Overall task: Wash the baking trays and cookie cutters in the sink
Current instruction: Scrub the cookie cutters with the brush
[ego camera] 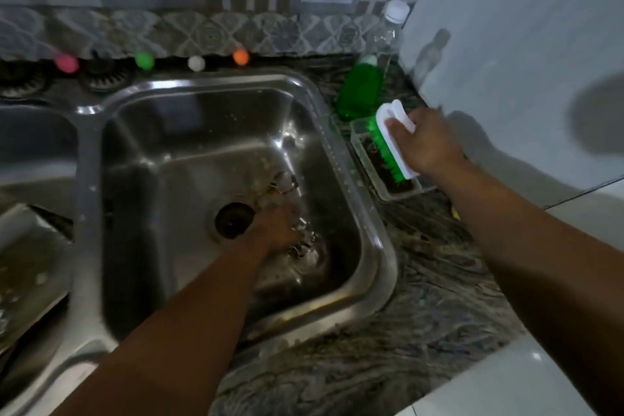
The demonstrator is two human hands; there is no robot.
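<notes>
Right hand (426, 142) grips one brush (395, 142); left hand (275, 230) unclear among cutters (300, 243) in one sink (347, 159), marble tabletop (439, 280).

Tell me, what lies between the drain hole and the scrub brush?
In the head view, between the drain hole and the scrub brush lie a few metal cookie cutters, then the sink's right wall and rim.

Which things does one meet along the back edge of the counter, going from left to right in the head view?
Pink ball → green ball → white ball → orange ball → green soap bottle → clear bottle.
</notes>
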